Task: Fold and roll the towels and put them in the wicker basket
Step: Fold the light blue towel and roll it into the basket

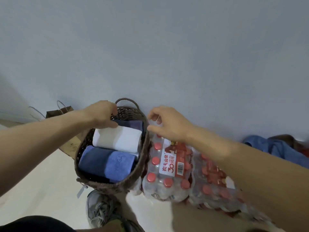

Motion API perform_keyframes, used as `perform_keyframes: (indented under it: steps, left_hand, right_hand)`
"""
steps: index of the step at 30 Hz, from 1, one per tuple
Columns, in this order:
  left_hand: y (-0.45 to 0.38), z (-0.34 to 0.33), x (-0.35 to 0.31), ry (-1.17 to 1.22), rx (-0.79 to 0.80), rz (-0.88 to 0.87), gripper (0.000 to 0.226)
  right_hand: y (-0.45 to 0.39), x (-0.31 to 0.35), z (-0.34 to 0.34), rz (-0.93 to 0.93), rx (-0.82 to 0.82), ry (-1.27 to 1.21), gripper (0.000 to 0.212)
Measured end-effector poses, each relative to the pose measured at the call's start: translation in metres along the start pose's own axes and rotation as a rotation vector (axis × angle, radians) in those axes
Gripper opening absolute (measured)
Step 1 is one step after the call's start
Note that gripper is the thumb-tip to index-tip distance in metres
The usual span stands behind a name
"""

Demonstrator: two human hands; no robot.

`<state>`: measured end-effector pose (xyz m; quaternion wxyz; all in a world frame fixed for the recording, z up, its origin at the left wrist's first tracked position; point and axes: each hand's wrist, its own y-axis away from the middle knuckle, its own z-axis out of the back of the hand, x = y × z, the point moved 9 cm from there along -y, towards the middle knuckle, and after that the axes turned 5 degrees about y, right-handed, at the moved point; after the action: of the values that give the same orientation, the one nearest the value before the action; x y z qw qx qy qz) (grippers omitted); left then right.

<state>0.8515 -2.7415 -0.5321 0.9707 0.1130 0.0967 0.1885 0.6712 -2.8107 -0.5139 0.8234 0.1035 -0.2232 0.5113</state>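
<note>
The basket [110,181] stands on the pale floor against the wall, and three rolled towels lie side by side inside it. The blue towel [107,163] is at the near end, the white towel [117,139] is in the middle touching it, and a dark towel [133,125] is at the far end under the handle. The left hand [102,114] is over the far left rim of the basket, its thumb resting on the white towel; whether the curled fingers grip anything cannot be told. The right hand [167,123] hovers just past the basket's right rim, fingers loosely bent, holding nothing. Touching the basket's right side are two wrapped packs of bottles [168,169] with red caps. Behind the basket to the left stands a brown paper bag [61,111]. A grey shoe [102,208] is just in front of the basket.
</note>
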Motion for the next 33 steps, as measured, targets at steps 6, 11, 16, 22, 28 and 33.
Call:
perform_keyframes:
  steps: [6,11,16,22,28,33]
  left_hand:
    - [-0.007,0.01,-0.166,0.32,-0.049,-0.21,0.012]
    - [-0.016,-0.069,-0.337,0.552,0.182,-0.347,0.014]
    - [-0.017,-0.15,-0.47,0.576,0.205,-0.44,0.035]
    - [-0.021,-0.21,-0.542,0.665,0.254,-0.479,0.073]
    - [-0.033,-0.195,-0.524,0.829,0.087,-0.387,0.031]
    - [-0.035,-0.145,-0.491,1.131,0.224,-0.288,0.022]
  right_hand:
    - [0.111,-0.125,0.075,-0.335,0.18,0.075,0.02]
    - [0.231,-0.249,0.125,-0.658,0.183,0.298,0.023]
    - [0.327,-0.324,0.118,-0.903,0.253,0.344,0.065]
    - [0.35,-0.338,0.071,-0.855,0.25,0.196,0.048]
    - [0.337,-0.341,0.096,-0.896,0.019,0.221,0.008]
    - [0.315,-0.31,0.146,-0.754,-0.268,0.06,0.018]
